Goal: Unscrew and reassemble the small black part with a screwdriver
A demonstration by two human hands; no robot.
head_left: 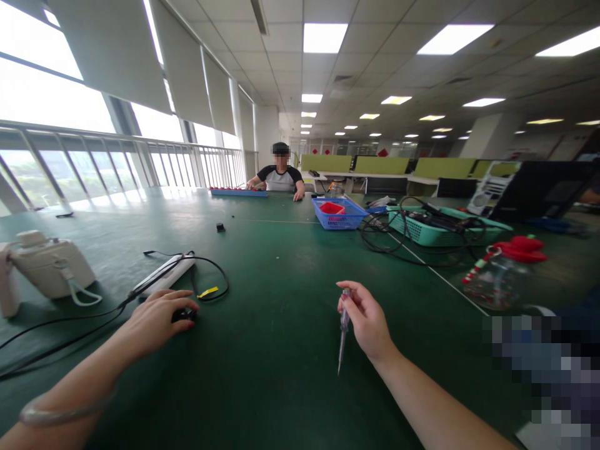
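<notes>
My right hand [368, 322] is closed around a slim screwdriver [344, 337] with a clear handle, its tip pointing down just above the green table [281, 262]. My left hand [157, 319] rests on the table with its fingers curled over a small black object [185, 314] attached to a black cable [65, 331]. A white power strip [164, 275] with a yellow tag lies just beyond that hand.
A white jug-like container [49, 265] stands at the left. A blue basket [340, 215], a green basket [431, 228] of cables and a clear jar with a red lid [501, 275] sit to the right. A person [280, 178] sits at the far end.
</notes>
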